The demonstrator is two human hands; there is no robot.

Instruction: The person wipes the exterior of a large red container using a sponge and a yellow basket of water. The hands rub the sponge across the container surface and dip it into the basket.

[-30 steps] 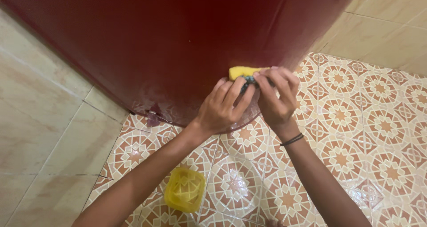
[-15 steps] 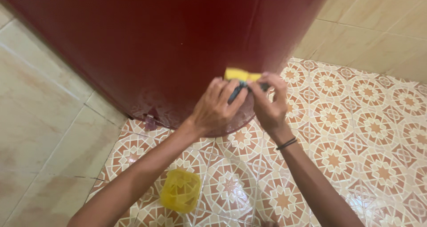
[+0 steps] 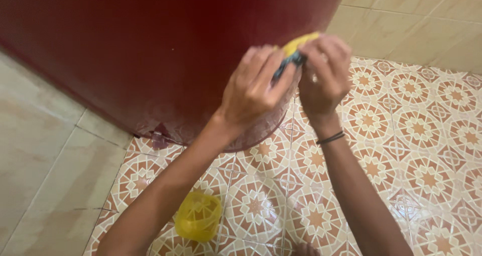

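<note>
The fingers of both hands are bent and pinching one small thing, a yellow sponge [image 3: 299, 42] with a dark scrubby side, right up against the big dark red barrel [image 3: 165, 55]. The barrel is the biggest thing here; it stands on the patterned tile floor [image 3: 427, 135] in a corner, with plain cream wall tiles [image 3: 35, 135] beside it. Its low part looks wet and shiny. The left hand [image 3: 253, 93] has its fingertips closed on the dark side of the sponge, and the right hand [image 3: 324, 78], with a thin black band [image 3: 330, 138] on the wrist, grips the yellow side from the other edge. The sponge is mostly hidden by the fingers, so only a bit of it shows. To do this well, I think the sponge should sit flat on the barrel's round side, with the scrubby part facing the dirt. Press firm, but not so hard that the sponge folds up or slips out. Smallest of all, a little yellow plastic cup [image 3: 198, 217] lies on the floor, well apart from the hands, down by the left arm.
</note>
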